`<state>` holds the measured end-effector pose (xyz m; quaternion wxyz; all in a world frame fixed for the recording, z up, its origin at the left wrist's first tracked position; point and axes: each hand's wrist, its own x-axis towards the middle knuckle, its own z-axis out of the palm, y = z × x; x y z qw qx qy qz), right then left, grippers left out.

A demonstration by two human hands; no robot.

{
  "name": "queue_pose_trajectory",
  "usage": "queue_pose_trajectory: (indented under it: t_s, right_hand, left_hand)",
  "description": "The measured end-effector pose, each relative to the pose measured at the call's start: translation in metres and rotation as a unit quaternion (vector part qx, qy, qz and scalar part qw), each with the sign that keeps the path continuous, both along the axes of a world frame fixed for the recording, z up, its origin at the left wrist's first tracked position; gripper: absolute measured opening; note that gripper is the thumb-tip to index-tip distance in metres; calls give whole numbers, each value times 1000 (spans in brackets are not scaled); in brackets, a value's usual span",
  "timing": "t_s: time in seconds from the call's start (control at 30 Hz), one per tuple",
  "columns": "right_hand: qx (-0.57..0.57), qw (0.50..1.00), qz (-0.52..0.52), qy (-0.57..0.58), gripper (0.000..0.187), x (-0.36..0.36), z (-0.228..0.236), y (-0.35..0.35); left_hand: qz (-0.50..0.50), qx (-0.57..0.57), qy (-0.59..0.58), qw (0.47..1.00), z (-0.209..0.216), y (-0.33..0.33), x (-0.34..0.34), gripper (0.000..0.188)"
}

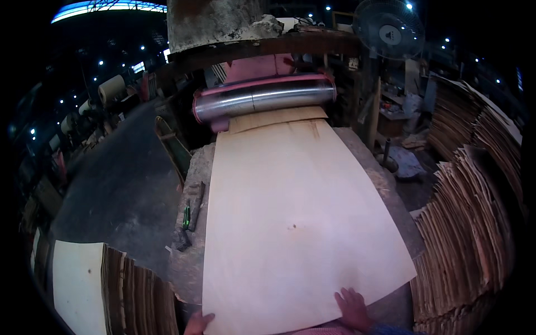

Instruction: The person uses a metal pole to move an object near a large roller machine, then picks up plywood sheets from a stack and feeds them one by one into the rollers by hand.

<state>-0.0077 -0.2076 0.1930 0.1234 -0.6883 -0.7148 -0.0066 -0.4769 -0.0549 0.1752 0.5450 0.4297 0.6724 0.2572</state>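
Observation:
A large pale wood veneer sheet (279, 190) lies before me on a worktable, running away from me towards a shiny metal roller (268, 96). At its far end a narrower veneer strip (279, 118) overlaps it, right under the roller. My left hand (197, 323) is closed at the sheet's near left corner, thumb over the edge; its other fingers are mostly hidden. On the near right part of the sheet my right hand (353, 310) rests flat with fingers spread. A small dark knot marks the sheet's middle.
A green-handled cutter (186, 214) lies on the table's left margin. Stacks of veneer stand at right (460, 234) and lower left (131, 293). A fan (389, 33) stands at the back right. Large pale rolls (111, 89) stand beyond the dark floor at left.

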Motion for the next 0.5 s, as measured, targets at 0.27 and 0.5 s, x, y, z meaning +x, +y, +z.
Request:
queue_pose_trajectory:
  t_s: [0.27,0.5]
  right_hand:
    - [-110,985,128,32,71,37,-16,35]
    - [-38,992,67,96,45,81,-47,67]
  left_hand:
    - [62,6,188,980,-24,-5,32,33]
    - [119,68,105,985,-26,-27,31,30]
